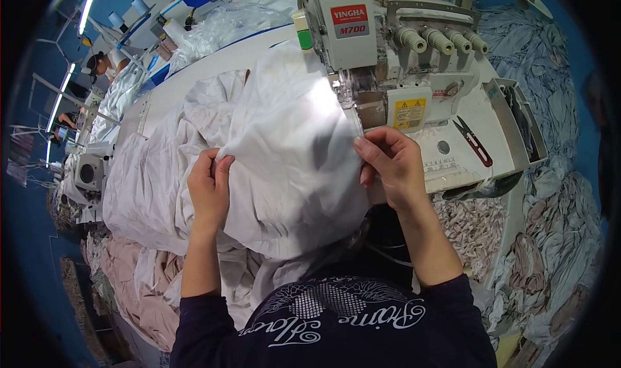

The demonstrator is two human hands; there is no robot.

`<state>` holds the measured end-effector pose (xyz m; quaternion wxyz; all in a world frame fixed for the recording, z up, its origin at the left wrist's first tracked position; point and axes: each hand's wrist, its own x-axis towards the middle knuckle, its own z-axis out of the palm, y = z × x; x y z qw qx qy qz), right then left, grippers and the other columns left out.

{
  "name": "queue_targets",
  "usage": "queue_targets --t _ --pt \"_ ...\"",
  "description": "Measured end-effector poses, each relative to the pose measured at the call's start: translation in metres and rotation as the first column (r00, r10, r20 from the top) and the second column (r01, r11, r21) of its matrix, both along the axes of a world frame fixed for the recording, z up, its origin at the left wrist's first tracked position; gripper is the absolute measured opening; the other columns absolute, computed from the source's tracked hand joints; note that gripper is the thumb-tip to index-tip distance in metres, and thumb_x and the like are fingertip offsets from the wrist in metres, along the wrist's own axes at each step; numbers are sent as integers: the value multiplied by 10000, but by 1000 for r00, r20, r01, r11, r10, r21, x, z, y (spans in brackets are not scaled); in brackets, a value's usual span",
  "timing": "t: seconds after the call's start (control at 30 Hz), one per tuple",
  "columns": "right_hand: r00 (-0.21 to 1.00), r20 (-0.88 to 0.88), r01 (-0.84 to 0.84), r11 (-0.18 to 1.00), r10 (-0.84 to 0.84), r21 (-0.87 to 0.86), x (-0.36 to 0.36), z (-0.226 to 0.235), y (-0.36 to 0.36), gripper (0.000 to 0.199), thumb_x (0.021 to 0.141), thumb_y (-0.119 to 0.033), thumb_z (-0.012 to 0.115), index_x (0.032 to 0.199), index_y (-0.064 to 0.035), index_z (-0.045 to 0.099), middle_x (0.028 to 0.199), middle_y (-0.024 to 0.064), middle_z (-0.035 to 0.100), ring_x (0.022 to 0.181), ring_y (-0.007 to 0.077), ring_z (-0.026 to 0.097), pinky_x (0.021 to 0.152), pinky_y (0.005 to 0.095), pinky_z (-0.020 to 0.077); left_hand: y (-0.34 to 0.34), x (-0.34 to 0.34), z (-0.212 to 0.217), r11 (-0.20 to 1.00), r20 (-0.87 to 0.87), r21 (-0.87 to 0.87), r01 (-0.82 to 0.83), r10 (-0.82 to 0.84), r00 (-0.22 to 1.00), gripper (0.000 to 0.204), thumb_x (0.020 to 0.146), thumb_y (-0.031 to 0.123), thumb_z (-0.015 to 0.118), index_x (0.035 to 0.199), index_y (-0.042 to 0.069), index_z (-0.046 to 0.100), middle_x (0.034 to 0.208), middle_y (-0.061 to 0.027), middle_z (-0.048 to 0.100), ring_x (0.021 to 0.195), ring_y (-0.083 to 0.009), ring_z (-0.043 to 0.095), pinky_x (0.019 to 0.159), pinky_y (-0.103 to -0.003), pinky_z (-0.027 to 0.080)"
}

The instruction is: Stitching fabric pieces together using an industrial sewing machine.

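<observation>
Both hands' fingers (217, 167) pinch white fabric (284, 154) beside the sewing machine (381, 51), red snips (473, 141) lying right

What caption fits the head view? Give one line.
Both hands, left and right, hold white cloth at a sewing machine.

Red-handled thread snips (473, 141) on the machine table (491, 125) — scrap pile (475, 229) below.
</observation>
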<state>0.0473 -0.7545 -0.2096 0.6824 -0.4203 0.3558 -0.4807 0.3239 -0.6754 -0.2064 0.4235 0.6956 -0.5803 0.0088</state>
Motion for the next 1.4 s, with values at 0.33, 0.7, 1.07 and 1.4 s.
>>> queue_targets --t 0.33,0.7,1.07,1.4 --pt "1000 -16 -24 999 24 -32 -1 0 -1 145 828 -108 665 871 5 585 676 31 574 453 94 520 403 217 411 -23 10 10 999 1 -40 -15 15 1000 155 866 164 616 868 10 596 575 3 465 527 -88 370 493 -238 310" --pt "999 -38 -31 999 30 -35 -1 0 -1 134 831 -94 656 873 13 587 682 36 582 456 85 509 410 215 409 -54 19 30 998 37 -57 -24 26 999 172 868 180 610 888 9 599 608 -42 516 544 -108 416 526 -245 351" --pt "999 -30 -39 998 37 -41 -1 0 -1 133 828 -82 658 882 16 585 675 33 578 457 81 507 413 210 415 -104 38 48 990 160 -132 -58 79 984 223 867 234 601 914 16 595 682 -132 585 589 -218 525 589 -297 417" --pt "999 -39 -26 999 25 -42 -1 3 1 132 829 -82 659 881 15 586 668 30 575 456 83 510 407 214 412 -163 62 73 971 337 -223 -91 164 927 265 860 298 591 928 43 608 767 -153 630 702 -312 605 628 -364 448"
